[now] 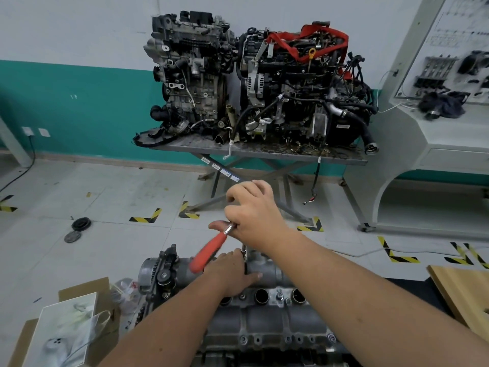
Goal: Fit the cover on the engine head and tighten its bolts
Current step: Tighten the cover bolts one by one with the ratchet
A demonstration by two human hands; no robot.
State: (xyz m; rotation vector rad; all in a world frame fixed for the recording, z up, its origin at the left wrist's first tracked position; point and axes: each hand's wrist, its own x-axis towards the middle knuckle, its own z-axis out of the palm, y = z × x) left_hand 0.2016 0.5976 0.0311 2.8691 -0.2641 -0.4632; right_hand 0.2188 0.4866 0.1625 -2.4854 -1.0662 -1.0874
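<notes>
Where floor (132, 186) opens, hands over cover (267, 276)

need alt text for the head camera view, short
Right hand grips a red-handled ratchet over a grey engine head, while the left hand rests flat on its cover. Two engines sit on a stand behind.

Just my two bare arms here, no sleeves showing anywhere up to the frame edge. No gloves, no watch, no rings on my left hand (232, 271) or right hand (254, 210). Fingers (231, 193) bare, nails short.
</notes>
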